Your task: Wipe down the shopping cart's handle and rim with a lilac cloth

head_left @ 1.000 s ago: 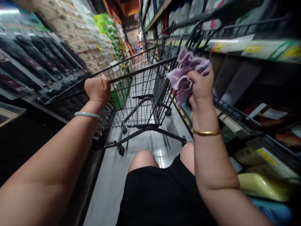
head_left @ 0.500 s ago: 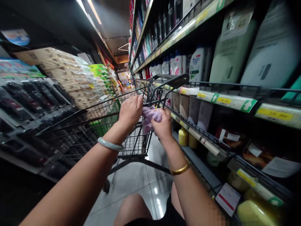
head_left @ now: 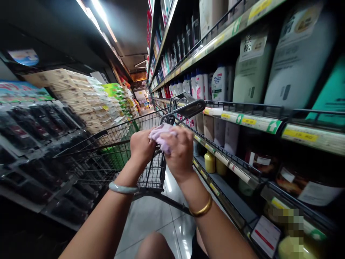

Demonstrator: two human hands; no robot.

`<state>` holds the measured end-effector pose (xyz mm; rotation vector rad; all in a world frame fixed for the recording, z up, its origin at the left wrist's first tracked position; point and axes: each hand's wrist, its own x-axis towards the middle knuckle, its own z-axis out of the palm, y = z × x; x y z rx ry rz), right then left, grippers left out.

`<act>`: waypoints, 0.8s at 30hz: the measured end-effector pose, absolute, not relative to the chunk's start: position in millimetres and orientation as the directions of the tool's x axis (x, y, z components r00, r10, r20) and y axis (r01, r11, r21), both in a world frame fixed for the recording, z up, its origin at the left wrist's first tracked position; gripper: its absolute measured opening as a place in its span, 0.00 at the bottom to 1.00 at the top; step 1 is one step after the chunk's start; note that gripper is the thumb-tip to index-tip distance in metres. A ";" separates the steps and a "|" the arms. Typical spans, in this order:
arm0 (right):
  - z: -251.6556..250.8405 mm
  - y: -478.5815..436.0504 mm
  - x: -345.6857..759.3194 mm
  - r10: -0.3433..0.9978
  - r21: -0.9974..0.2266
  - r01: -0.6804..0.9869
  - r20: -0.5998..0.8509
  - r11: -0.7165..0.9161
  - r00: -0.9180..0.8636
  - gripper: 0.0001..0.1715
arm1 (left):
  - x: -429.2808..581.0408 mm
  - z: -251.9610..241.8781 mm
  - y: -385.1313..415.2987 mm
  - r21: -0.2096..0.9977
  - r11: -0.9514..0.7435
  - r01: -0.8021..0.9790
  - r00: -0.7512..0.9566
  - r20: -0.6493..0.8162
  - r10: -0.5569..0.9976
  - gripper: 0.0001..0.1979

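Note:
A crumpled light purple cloth (head_left: 159, 133) is in my right hand (head_left: 181, 151), whose fingers are closed around it. My left hand (head_left: 142, 146) is closed at the rear of the black wire shopping cart (head_left: 107, 144), seemingly on its bar; the grip itself is hidden from me. The cloth's left edge touches the thumb side of my left hand. Just beyond my hands, the cart's handle end piece (head_left: 192, 107) sticks out to the right. A pale bangle (head_left: 122, 187) is on my left wrist and a gold bangle (head_left: 201, 208) on my right.
On the right, shelves with price strips (head_left: 250, 121) hold shampoo bottles (head_left: 219, 84) and large pump-type bottles (head_left: 292, 61). Packaged goods (head_left: 72, 97) are stacked on the left, above hanging dark packs (head_left: 40, 122). Beneath the cart is a tiled floor (head_left: 159, 233).
My right hand and the cloth have moved slightly left and turned, with the back of the hand now higher. My left hand sits a little lower in view, and the view has tilted upward.

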<state>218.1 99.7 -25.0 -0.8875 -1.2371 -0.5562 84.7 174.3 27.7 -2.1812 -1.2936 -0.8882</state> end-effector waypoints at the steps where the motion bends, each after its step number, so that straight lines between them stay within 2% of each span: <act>1: -24.8 98.9 214.6 0.116 -0.233 0.800 0.972 0.553 0.203 0.15 | 82.5 27.5 172.4 -0.042 -0.470 0.882 0.351 0.725 0.593 0.30; 4: -19.7 91.7 218.9 0.116 -0.216 0.802 0.976 0.557 0.183 0.13 | 77.4 25.4 165.7 0.001 -0.465 0.885 0.303 0.758 0.577 0.30; 8: -7.2 73.9 235.7 -0.071 -0.314 0.791 0.910 0.525 0.408 0.14 | 75.0 21.1 155.8 0.058 -0.421 0.905 0.196 0.822 0.535 0.29; 10: -3.6 66.8 230.7 -0.110 -0.345 0.784 0.881 0.516 0.460 0.14 | 74.3 20.1 151.6 0.081 -0.410 0.908 0.161 0.837 0.523 0.27; 11: -2.8 64.1 224.2 -0.088 -0.333 0.785 0.895 0.523 0.438 0.13 | 73.6 20.1 149.9 0.090 -0.407 0.909 0.154 0.835 0.528 0.27; 14: -3.5 58.9 203.6 0.047 -0.209 0.798 0.974 0.566 0.223 0.10 | 69.3 21.3 145.4 0.086 -0.418 0.904 0.190 0.795 0.576 0.23; 16: -4.4 56.8 202.2 0.051 -0.177 0.776 0.981 0.605 0.185 0.10 | 65.2 21.4 142.6 0.078 -0.438 0.895 0.214 0.789 0.576 0.22; 20: -3.6 52.6 228.5 -0.037 -0.308 0.644 0.885 0.700 0.464 0.11 | 57.9 17.1 138.0 0.077 -0.463 0.883 0.180 0.855 0.486 0.26; 24: -1.2 51.9 232.6 -0.049 -0.347 0.490 0.776 0.800 0.629 0.10 | 53.8 13.1 134.5 0.078 -0.465 0.882 0.150 0.889 0.434 0.25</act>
